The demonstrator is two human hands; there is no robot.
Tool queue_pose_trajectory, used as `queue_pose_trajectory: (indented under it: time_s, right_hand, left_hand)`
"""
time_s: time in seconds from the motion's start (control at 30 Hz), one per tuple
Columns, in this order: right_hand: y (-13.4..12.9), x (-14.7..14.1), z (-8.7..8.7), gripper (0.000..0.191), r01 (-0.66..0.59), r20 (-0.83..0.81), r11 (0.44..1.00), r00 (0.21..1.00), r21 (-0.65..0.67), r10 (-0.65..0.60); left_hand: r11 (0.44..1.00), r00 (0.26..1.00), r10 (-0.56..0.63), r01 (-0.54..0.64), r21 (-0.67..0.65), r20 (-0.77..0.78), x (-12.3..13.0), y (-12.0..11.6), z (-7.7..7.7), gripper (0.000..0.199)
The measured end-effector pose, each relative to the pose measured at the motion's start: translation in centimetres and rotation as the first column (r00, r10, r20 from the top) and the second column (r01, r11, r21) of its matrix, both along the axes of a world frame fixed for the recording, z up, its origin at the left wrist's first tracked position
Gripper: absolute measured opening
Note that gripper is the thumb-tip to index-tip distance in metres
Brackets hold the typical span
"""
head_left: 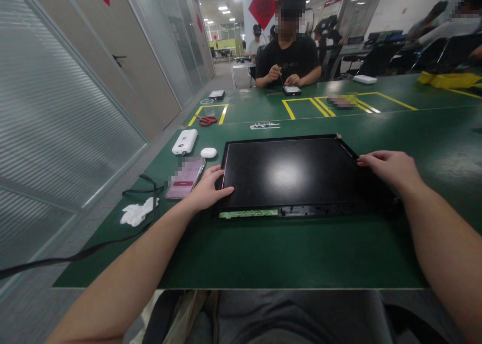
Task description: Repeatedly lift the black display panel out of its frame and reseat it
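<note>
A black display panel lies face up on the green table, with a green circuit strip along its near edge at the left. My left hand grips the panel's left edge, thumb on top of the frame and the other fingers at the side. At the panel's right edge, my right hand pinches the frame between thumb and fingers.
Left of the panel are a phone, a white earbud case, a white power bank, crumpled tissue and a black strap. Red scissors and white strips lie beyond. A person works opposite.
</note>
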State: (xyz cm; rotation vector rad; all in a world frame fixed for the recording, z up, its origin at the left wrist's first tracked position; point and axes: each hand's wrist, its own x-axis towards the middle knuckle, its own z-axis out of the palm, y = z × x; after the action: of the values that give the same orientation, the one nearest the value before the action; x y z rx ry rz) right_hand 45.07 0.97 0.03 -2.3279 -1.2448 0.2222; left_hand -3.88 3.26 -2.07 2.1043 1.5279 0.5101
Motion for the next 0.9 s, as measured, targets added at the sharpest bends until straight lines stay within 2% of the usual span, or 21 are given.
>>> queue_pose_trajectory:
  time_s: [0.43,0.9]
  right_hand:
    - [0.17,0.71,-0.66,0.030,-0.026,0.035,0.998,0.999,0.054,0.024]
    - [0.02,0.00,-0.20,0.027,-0.011,0.034,0.999,0.999,0.051,0.009]
  left_hand:
    - [1.000,1.000,0.003,-0.003,-0.005,0.011,-0.06,-0.10,-0.22,0.072]
    - [0.999,1.000,-0.001,0.001,0.045,-0.002,0.17,-0.40,0.00,0.064]
